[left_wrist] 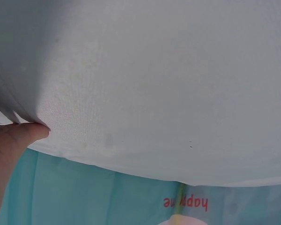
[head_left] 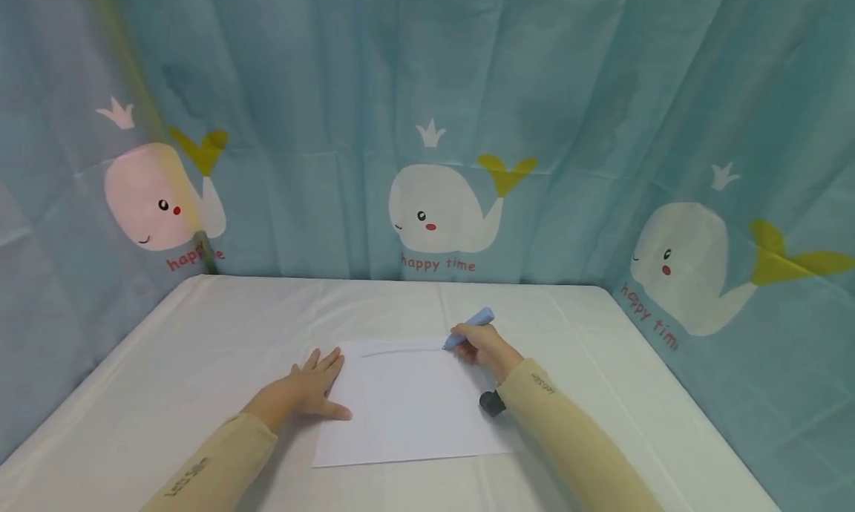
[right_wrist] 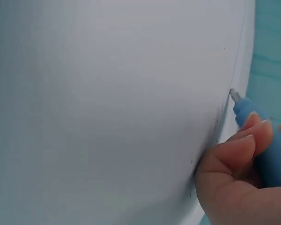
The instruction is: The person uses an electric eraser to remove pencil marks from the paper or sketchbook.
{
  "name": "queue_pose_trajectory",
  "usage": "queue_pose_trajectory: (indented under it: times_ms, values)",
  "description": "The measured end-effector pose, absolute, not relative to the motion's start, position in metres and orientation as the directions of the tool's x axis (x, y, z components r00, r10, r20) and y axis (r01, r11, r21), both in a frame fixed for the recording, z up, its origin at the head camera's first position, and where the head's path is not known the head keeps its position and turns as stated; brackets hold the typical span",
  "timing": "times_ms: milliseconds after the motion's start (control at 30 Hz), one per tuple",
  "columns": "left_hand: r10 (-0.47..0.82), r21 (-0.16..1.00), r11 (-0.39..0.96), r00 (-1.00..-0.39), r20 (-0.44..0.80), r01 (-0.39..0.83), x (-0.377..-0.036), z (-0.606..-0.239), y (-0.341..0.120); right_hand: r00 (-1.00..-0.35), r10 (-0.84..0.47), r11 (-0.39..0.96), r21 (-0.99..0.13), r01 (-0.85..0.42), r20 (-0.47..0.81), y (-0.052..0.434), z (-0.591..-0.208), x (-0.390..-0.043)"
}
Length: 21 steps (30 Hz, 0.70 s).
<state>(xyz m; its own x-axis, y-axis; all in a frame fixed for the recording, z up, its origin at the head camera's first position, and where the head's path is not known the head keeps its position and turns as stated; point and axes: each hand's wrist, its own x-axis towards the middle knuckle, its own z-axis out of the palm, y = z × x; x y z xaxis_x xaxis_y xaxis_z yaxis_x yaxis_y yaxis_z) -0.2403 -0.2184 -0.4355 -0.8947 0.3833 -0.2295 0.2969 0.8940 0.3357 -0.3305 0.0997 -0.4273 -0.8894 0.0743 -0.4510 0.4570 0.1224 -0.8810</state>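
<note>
Paper (head_left: pixel 407 404) lies flat near the front-middle of your white worktop (head_left: pixel 200 349), a faint line across its far edge. Your left hand (head_left: pixel 310 386) rests spread and flat on its left edge. Your right hand (head_left: pixel 484 349) grips a blue marker (head_left: pixel 469 328), tip touching the sheet's far right corner. A black cap (head_left: pixel 491 402) sits beside your right sleeve.

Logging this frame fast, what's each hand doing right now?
Left hand: open, fingers flat, pressing on the paper.
Right hand: gripping the blue marker, tip on the paper.
</note>
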Motion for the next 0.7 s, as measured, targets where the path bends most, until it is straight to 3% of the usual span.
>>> queue_pose_trajectory:
  times_ms: [200,700]
  values:
    - [0.380,0.330,0.897,-0.895,-0.232,0.295,-0.2375,-0.4338,-0.2176,-0.888,0.062,0.152,-0.875,0.461,-0.457,0.0996,-0.4255,-0.3288]
    - [0.380,0.321,0.898,-0.898,-0.221,0.301,-0.2366,-0.4320,-0.2180,-0.903,0.076,0.083,-0.900,0.428,-0.423,0.0990,-0.4283,-0.3287]
